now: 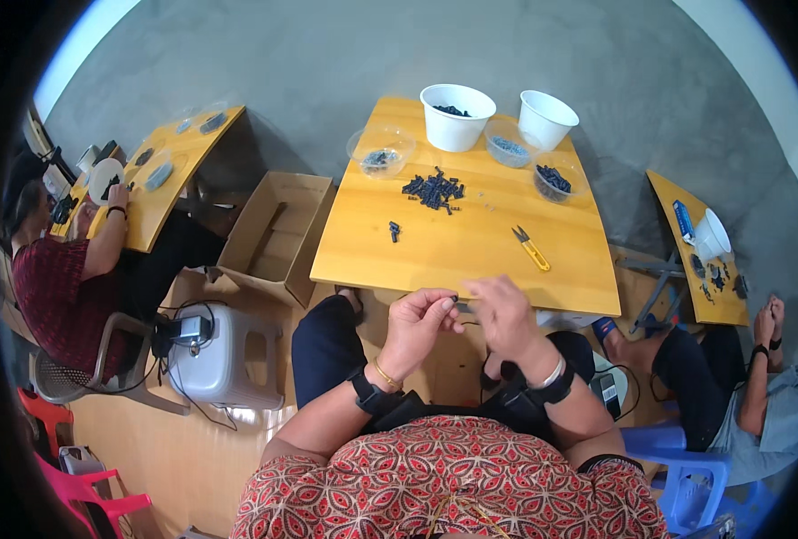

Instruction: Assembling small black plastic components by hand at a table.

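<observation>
My left hand [417, 328] is closed in a pinch on a small black part [454, 299], just in front of the table's near edge. Beside it, my right hand [504, 316] is smeared by motion, so its fingers cannot be made out. On the wooden table [372, 256] lies a loose pile of small black parts [433, 189]. A few more black pieces [394, 232] sit apart, nearer to me. Yellow-handled thread snips [532, 250] lie to the right of the pile.
Along the table's far side stand a white tub [457, 130] of black parts, another white tub [545, 121] and clear bowls [381, 153] of small pieces. An open cardboard box [278, 235] and grey stool [224, 359] are at left. People sit at side tables on both sides.
</observation>
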